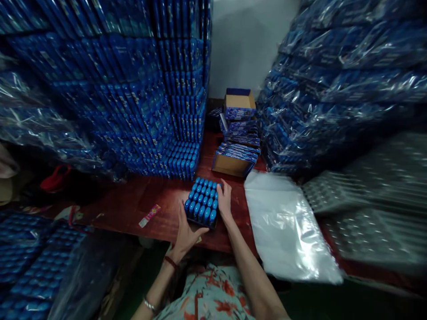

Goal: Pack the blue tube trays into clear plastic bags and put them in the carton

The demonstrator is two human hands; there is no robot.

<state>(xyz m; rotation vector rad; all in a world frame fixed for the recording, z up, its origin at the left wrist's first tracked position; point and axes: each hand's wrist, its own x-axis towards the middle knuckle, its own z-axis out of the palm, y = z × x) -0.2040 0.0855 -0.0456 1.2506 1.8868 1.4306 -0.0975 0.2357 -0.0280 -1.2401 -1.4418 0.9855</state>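
Observation:
A box of small blue-capped bottles (203, 200), standing upright in close rows, sits near the front of the dark red table between my hands. My left hand (187, 235) grips its front left corner, with the fingers along the left side and the thumb stretched along the front. On the opposite side, my right hand (225, 200) presses against the box's right edge, thumb near the caps. Just behind stands a larger block of similar blue-capped bottles (182, 155). Labels on the held bottles are too small to read.
Tall stacks of blue packs (133, 89) rise at the left, and plastic-wrapped packs (333, 80) at the right. Printed cartons (235, 162) lie behind the box. Clear plastic bags (283, 222) and grey moulded trays (367, 226) lie to the right. A pink strip (150, 216) is at the left.

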